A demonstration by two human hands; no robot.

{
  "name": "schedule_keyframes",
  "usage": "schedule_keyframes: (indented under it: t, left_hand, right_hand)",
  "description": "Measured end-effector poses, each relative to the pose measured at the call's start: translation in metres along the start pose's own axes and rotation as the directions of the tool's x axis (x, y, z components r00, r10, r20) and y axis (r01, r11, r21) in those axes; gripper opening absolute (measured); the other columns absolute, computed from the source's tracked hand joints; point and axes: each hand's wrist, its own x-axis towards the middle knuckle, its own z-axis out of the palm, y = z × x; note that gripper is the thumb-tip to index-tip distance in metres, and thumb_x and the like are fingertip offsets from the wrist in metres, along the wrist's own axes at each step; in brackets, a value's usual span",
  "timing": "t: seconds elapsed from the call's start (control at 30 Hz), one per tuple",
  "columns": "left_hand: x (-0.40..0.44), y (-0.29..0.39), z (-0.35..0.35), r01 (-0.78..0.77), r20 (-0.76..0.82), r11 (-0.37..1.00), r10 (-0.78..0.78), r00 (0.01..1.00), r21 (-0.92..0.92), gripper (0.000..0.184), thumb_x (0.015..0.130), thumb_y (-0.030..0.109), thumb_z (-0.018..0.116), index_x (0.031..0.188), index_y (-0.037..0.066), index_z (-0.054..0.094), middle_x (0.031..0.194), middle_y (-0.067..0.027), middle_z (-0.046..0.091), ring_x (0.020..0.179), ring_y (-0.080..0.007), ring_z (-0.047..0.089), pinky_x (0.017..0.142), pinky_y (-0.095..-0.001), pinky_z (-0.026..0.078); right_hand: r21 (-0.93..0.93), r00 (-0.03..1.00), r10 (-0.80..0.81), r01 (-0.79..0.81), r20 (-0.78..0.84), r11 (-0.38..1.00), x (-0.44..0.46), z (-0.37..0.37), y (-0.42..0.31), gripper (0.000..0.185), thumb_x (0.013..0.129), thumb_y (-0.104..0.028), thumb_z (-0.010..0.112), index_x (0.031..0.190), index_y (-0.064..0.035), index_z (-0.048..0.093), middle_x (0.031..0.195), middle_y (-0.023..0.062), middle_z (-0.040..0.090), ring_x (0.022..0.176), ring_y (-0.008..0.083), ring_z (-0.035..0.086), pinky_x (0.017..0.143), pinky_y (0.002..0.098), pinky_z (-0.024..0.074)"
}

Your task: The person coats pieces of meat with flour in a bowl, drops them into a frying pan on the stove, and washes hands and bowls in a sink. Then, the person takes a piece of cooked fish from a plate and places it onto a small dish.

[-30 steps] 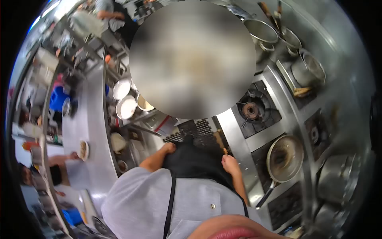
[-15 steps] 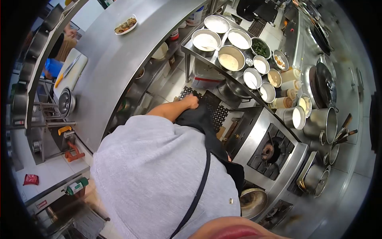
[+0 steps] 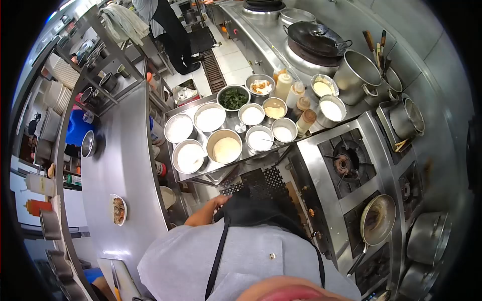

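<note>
My left hand (image 3: pixel 220 201) hangs low in front of me, at the edge of my black apron (image 3: pixel 246 205). Its fingers look curled in, and what they hold, if anything, is hidden against the dark cloth. My right hand is out of sight. Ahead of me stands a steel table (image 3: pixel 197 175) crowded with metal pots of pale sauces and a pot of chopped greens (image 3: pixel 233 98). A pot of beige sauce (image 3: pixel 224 149) is near its front edge, with a ladle handle resting in a neighbouring pot (image 3: pixel 190 156).
To the right, a stove (image 3: pixel 329 173) carries a frying pan (image 3: pixel 377 220); a wok (image 3: pixel 317 40) sits farther back. On the left counter (image 3: pixel 138 160) are a plate of food (image 3: pixel 118 210), a steel bowl (image 3: pixel 89 144) and a cutting board (image 3: pixel 125 281) with a knife. Another person (image 3: pixel 173 35) stands far back.
My view has swung round, so the table of pots now lies straight ahead and the whole frying pan shows. My left hand stays low by the apron.
</note>
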Motion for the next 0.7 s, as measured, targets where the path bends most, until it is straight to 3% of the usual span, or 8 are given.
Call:
schedule_keyframes:
  t: [0.17, 0.33, 0.37, 0.43, 0.47, 0.5, 0.53, 0.7]
  left_hand:
    - [-0.1, 0.136, -0.01, -0.237, 0.318, 0.912, 0.128, 0.94, 0.335, 0.072, 0.089, 0.066, 0.042, 0.119, 0.004, 0.063, 0.12, -0.0115, 0.062, 0.116, -0.0251, 0.054, 0.099, -0.0406, 0.039]
    - [-0.114, 0.201, 0.009, -0.58, 0.588, 0.213, 0.029, 0.808, 0.786, 0.058, 0.096, 0.05, 0.038, 0.122, 0.003, 0.059, 0.123, -0.0198, 0.059, 0.117, -0.0311, 0.053, 0.101, -0.038, 0.039]
    - [-0.073, 0.177, 0.003, -0.856, 0.787, 0.156, 0.341, 0.514, 0.492, 0.04, 0.093, 0.029, 0.04, 0.122, 0.009, 0.06, 0.112, -0.024, 0.062, 0.101, -0.0358, 0.061, 0.088, -0.0391, 0.047]
    - [-0.061, 0.186, -0.006, -0.958, 0.913, 0.173, 0.302, 0.273, 0.23, 0.037, 0.093, 0.019, 0.043, 0.121, 0.002, 0.059, 0.117, -0.0199, 0.062, 0.106, -0.0306, 0.06, 0.092, -0.0366, 0.046]
    - [-0.126, 0.206, 0.01, -0.819, 0.767, 0.239, 0.289, 0.573, 0.522, 0.038, 0.095, 0.023, 0.044, 0.119, -0.002, 0.059, 0.119, -0.0192, 0.061, 0.112, -0.0278, 0.058, 0.096, -0.0347, 0.043]
    - [-0.127, 0.208, 0.013, -0.773, 0.729, 0.29, 0.264, 0.631, 0.564, 0.043, 0.097, 0.032, 0.045, 0.118, -0.002, 0.06, 0.121, -0.0191, 0.06, 0.116, -0.0273, 0.056, 0.099, -0.0336, 0.041]
    - [-0.125, 0.209, 0.013, -0.753, 0.737, 0.375, 0.221, 0.639, 0.541, 0.047, 0.097, 0.036, 0.045, 0.119, -0.003, 0.059, 0.122, -0.0191, 0.059, 0.116, -0.0283, 0.055, 0.1, -0.0322, 0.039]
    - [-0.169, 0.238, 0.03, -0.762, 0.771, 0.394, 0.177, 0.611, 0.513, 0.045, 0.096, 0.037, 0.05, 0.122, 0.001, 0.059, 0.117, -0.0174, 0.062, 0.112, -0.025, 0.057, 0.098, -0.0313, 0.039]
  right_hand:
    - [0.034, 0.989, 0.149, -0.149, 0.004, 0.988, -0.026, 0.051, -0.011, 0.026, 0.086, -0.019, 0.057, 0.104, -0.002, 0.063, 0.096, 0.0228, 0.064, 0.091, 0.0385, 0.062, 0.076, 0.0458, 0.0485]
    - [0.172, 0.992, 0.128, -0.128, 0.013, 0.977, -0.04, 0.159, -0.036, 0.027, 0.086, -0.019, 0.057, 0.105, -0.0015, 0.064, 0.099, 0.0233, 0.064, 0.092, 0.0382, 0.063, 0.077, 0.0454, 0.0488]
    - [0.2, 0.993, 0.114, -0.114, 0.015, 0.973, -0.039, 0.184, -0.045, 0.027, 0.086, -0.019, 0.057, 0.105, -0.0014, 0.064, 0.099, 0.0234, 0.064, 0.093, 0.0381, 0.063, 0.077, 0.0453, 0.0489]
    - [0.254, 0.997, 0.077, -0.076, 0.004, 0.964, -0.021, 0.25, -0.043, 0.028, 0.086, -0.02, 0.057, 0.105, -0.0012, 0.064, 0.101, 0.0236, 0.065, 0.093, 0.038, 0.063, 0.077, 0.0451, 0.049]
    - [0.294, 0.997, 0.073, -0.061, -0.029, 0.954, -0.005, 0.288, -0.038, 0.028, 0.086, -0.02, 0.057, 0.105, -0.0011, 0.064, 0.101, 0.0237, 0.065, 0.093, 0.038, 0.063, 0.077, 0.0451, 0.0491]
    - [0.338, 0.992, 0.101, -0.072, -0.071, 0.938, 0.004, 0.326, -0.02, 0.028, 0.086, -0.02, 0.057, 0.105, -0.001, 0.065, 0.102, 0.0238, 0.065, 0.094, 0.0379, 0.063, 0.077, 0.045, 0.0491]
    - [0.203, 0.962, 0.264, -0.245, -0.074, 0.948, -0.039, 0.254, -0.084, 0.025, 0.084, -0.02, 0.055, 0.081, 0.0013, 0.067, 0.09, 0.0246, 0.065, 0.086, 0.0413, 0.062, 0.072, 0.0477, 0.0491]
    - [0.267, 0.923, 0.373, -0.338, -0.092, 0.903, -0.087, 0.169, -0.135, 0.02, 0.078, -0.006, 0.057, 0.097, -0.0059, 0.064, 0.099, 0.0221, 0.065, 0.096, 0.0392, 0.062, 0.079, 0.0469, 0.0498]
